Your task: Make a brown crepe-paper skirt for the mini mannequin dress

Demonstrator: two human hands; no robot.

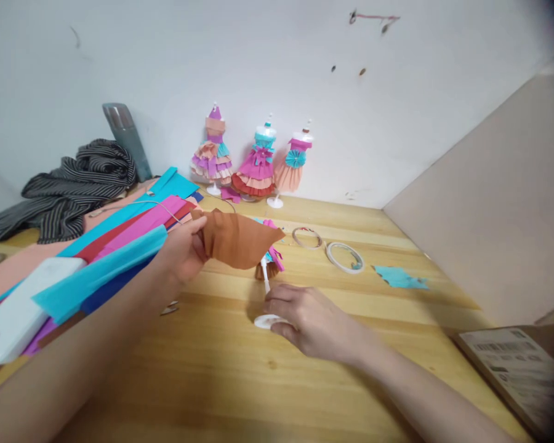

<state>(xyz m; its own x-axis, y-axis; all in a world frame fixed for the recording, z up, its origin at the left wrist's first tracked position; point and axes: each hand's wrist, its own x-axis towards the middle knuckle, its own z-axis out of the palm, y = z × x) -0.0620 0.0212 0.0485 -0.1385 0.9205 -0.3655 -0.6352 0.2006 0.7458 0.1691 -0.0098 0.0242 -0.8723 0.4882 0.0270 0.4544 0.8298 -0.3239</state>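
Note:
My left hand (187, 249) pinches one end of a brown crepe paper piece (240, 239), which reaches out to the right in a point. Low over the table, my right hand (305, 320) is closed around the lower stem of a small white dress-form stand (266, 271), just above its round base. Pink, blue and brown paper (274, 258) shows at the form's far end; the brown piece hides much of it.
Three small paper-dressed forms (253, 160) stand by the wall. Coloured paper strips (120, 246), a white power bank (28, 307) and a striped cloth (83, 184) lie left. Two tape rolls (345, 258), a blue scrap (399, 277) and a cardboard box (512, 369) are right.

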